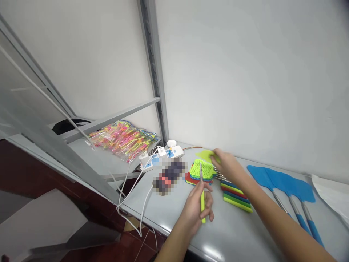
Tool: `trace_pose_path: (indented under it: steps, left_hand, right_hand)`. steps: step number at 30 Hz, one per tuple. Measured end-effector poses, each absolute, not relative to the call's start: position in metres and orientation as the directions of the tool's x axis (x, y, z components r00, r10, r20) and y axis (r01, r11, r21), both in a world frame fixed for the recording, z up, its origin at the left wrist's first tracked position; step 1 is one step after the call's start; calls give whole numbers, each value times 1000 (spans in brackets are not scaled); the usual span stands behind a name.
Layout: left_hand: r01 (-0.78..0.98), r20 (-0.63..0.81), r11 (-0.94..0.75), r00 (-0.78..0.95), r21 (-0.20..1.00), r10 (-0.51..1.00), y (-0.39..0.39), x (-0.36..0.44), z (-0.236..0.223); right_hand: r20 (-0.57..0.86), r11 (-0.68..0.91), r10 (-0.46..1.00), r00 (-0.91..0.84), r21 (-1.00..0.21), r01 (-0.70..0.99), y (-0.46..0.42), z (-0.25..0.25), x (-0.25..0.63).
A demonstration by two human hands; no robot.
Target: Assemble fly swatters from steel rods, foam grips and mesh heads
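My left hand [197, 207] is closed round a yellow-green handle [202, 203] with a short metal telescopic rod pointing away from me. My right hand [222, 160] pinches a yellow-green fly swatter head [204, 155], blurred by motion, above and behind the rod's tip. Whether the rod and this head are joined I cannot tell. Below lies a stack of perforated fly swatter heads [201, 170], lime on top with blue and red edges under it. Beside my right forearm, several coloured handles [236, 199] lie side by side, their metal rods running toward the stack.
Blue fly swatters [289, 182] lie at the right, near a white sheet [334, 194]. Power strips [162, 158] with plugs and white cables stand at the back left, beside a pixelated object [169, 176]. Bagged colourful items [124, 138] rest beyond the metal frame [155, 65].
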State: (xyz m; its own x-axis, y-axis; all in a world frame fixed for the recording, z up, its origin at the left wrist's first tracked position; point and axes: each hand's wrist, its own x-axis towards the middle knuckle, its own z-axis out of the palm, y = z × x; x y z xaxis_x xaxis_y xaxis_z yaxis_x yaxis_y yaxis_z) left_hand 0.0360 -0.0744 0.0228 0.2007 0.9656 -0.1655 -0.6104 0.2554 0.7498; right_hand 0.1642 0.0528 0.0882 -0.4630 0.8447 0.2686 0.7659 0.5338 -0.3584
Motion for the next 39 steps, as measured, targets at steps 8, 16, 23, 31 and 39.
trace_pose_path:
  steps: [8,16,23,31,39]
  left_hand:
    - [-350,-178,274,281,896,943,-88,69,8]
    - [-15,-201,216,306,976,931,-92,76,2]
    - [51,-212,207,320,977,923,-89,75,2]
    - [105,-217,192,345,976,913,-89,73,-2]
    - [160,-215,170,329,972,919,-88,75,1]
  right_hand:
    - [319,334,932,175,-940,-69,4,86,216]
    - [149,218,950,273,-944,-246,-30,52,227]
    - [200,311,919,340,-897,-314,-31,54,234]
    - [197,295,934,298,-896,-332,-30,53,235]
    - [208,288,933,294,-921,-261,-33,61,238]
